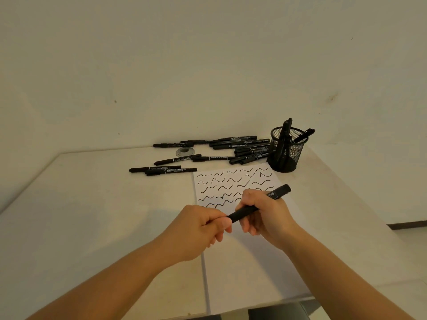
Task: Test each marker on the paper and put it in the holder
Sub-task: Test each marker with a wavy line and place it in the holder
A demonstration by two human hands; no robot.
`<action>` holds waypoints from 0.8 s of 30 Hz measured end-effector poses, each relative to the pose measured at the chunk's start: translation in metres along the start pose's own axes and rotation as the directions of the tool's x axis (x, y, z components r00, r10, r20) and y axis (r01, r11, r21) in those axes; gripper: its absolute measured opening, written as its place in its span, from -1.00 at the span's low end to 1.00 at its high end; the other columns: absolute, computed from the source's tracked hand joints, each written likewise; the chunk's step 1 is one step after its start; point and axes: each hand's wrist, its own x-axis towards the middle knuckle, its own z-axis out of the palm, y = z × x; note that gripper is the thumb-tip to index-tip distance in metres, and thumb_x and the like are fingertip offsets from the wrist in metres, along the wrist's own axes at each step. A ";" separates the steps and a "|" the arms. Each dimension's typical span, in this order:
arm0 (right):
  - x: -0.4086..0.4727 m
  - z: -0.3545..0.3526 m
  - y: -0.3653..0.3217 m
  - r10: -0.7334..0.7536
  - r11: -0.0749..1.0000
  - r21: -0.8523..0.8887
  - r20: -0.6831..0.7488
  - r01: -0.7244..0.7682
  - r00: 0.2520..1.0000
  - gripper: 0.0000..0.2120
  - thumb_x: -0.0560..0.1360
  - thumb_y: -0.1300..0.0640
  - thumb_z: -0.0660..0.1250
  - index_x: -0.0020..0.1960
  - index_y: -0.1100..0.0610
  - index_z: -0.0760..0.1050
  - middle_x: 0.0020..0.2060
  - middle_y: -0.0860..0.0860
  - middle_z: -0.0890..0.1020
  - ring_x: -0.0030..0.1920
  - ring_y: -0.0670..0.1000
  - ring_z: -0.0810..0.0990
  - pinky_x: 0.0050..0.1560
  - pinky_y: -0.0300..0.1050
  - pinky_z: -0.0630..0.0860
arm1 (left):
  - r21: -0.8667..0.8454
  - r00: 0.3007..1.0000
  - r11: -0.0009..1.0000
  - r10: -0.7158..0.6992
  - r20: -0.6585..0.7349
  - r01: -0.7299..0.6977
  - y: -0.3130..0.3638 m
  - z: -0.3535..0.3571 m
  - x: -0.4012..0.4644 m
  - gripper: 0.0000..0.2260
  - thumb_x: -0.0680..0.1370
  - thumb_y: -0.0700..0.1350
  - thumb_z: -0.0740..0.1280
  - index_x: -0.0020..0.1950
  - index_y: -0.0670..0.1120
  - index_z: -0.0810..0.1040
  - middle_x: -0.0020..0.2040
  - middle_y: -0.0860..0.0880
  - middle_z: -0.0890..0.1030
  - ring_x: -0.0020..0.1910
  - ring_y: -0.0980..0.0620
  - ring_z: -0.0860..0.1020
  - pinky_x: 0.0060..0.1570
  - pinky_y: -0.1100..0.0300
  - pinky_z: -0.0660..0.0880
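My right hand (265,213) grips a black marker (245,211) by its middle, held slantwise above the white paper (249,262). My left hand (203,227) pinches the marker's lower left end, the cap end. The paper's upper part carries several black wavy test strokes (221,185). A black mesh holder (287,151) stands at the paper's far right corner with a few markers upright in it. Several loose black markers (231,148) lie in a pile on the table behind the paper.
A small grey round disc (184,151) lies among the loose markers. The pale table (92,215) meets a plain wall at the back; its right edge (360,204) drops off to the floor. A dark object (277,311) shows at the near edge.
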 end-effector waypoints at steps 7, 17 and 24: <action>0.002 0.001 0.007 -0.162 0.980 -0.081 0.189 0.180 0.968 -0.75 0.34 0.18 0.21 -0.51 0.08 0.46 -0.63 0.08 0.46 -0.63 0.02 0.33 -0.58 -0.28 0.27 | -0.309 0.961 0.939 -0.066 0.268 0.151 -0.006 -0.011 -0.002 -0.72 0.56 -0.06 0.24 -0.32 0.03 0.61 -0.47 0.11 0.48 -0.49 0.20 0.35 -0.43 0.37 0.34; 0.021 -0.049 -0.001 -0.179 0.984 -0.067 -0.391 0.166 0.903 -0.74 0.44 0.21 0.26 -0.42 0.12 0.47 -0.62 0.02 0.48 -0.62 -0.05 0.35 -0.61 -0.26 0.26 | -0.326 0.947 0.916 -0.289 -0.139 0.232 -0.046 -0.058 0.006 -0.76 0.56 -0.07 0.19 -0.24 -0.07 0.56 -0.46 0.08 0.52 -0.51 0.21 0.42 -0.42 0.34 0.37; 0.037 -0.010 0.013 -0.061 0.969 -0.246 -0.240 -0.001 0.969 -0.94 0.47 0.15 0.34 -0.14 0.05 0.58 -0.41 -0.05 0.64 -0.43 -0.17 0.54 -0.44 -0.33 0.42 | 0.190 0.960 0.982 0.077 -0.269 -0.026 -0.049 -0.023 0.043 -0.79 0.59 -0.01 0.14 -0.20 0.22 0.43 -0.11 0.10 0.68 -0.47 0.21 0.41 -0.35 0.27 0.36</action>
